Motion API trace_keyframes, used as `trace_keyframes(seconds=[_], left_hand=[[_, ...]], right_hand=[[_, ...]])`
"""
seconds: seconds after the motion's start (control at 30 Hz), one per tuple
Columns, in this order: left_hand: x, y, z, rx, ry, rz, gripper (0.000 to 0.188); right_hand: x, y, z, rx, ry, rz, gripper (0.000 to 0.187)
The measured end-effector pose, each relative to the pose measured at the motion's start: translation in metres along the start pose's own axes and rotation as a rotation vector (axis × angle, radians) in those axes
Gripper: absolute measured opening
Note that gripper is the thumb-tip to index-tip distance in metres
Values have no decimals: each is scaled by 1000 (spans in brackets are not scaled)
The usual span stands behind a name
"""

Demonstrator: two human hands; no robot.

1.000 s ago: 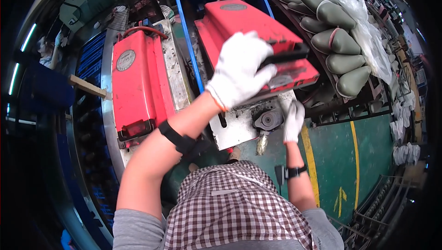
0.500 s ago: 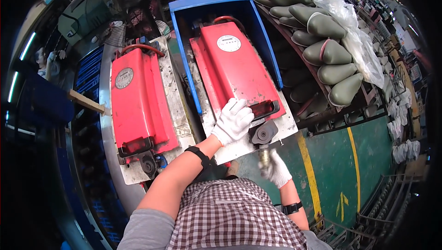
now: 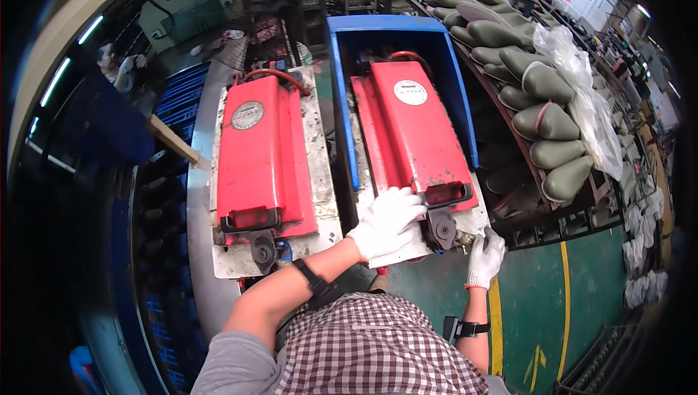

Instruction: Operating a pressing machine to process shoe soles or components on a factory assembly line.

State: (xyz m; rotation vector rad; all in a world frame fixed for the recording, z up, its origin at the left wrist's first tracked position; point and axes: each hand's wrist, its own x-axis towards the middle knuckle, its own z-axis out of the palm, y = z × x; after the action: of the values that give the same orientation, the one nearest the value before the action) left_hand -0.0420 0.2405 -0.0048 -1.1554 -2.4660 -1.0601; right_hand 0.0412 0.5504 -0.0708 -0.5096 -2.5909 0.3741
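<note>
Two red-covered machines lie side by side; a black handle [image 3: 447, 196] fronts the right machine [image 3: 411, 129]. Below it, a dark round cam [image 3: 442, 228] carries a short brass-coloured lever [image 3: 464, 239] pointing right. My right hand [image 3: 486, 255], in a white glove, has its fingers closed at the lever's outer end. My left hand [image 3: 389, 224], also gloved, lies on the machine's front edge, left of the cam, fingers stretched toward the handle. The left machine [image 3: 251, 155] has a similar cam [image 3: 263, 251], touched by neither hand.
A blue hood [image 3: 389, 24] surrounds the back of the right machine. Olive-green boot-shaped forms [image 3: 556, 122] crowd a rack on the right, partly under clear plastic [image 3: 582, 89]. Yellow lines [image 3: 566, 286] mark the green floor. Another person [image 3: 120, 68] is at the far left.
The lever has swung from pointing down toward me to pointing right, my right hand going with it. My left hand has slid down toward the machine's front edge. The view has shifted left.
</note>
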Motion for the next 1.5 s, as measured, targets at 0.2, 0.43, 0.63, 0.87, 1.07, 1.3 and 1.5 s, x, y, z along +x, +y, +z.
trace_keyframes(seconds=[0.2, 0.43, 0.63, 0.87, 1.07, 1.3, 1.5], left_hand=[[-117, -24, -101, 368, 395, -285, 28], [-195, -35, -158, 521, 134, -552, 18], [-164, -55, -159, 430, -259, -912, 36], [-158, -58, -165, 323, -383, -974, 41], [-163, -63, -164, 328, -385, -994, 51], [-160, -63, -165, 303, -401, -1015, 51], [-163, -67, -161, 319, -377, -999, 52]], right_hand=[[18, -21, 41, 3, -140, -12, 25], [39, -38, 34, -117, -326, 177, 37], [54, -49, 31, -139, -495, 176, 43], [63, -42, 40, -152, -509, 173, 46], [61, -40, 43, -96, -482, 193, 46], [62, -41, 41, -81, -486, 219, 48], [62, -35, 45, -78, -442, 237, 42]])
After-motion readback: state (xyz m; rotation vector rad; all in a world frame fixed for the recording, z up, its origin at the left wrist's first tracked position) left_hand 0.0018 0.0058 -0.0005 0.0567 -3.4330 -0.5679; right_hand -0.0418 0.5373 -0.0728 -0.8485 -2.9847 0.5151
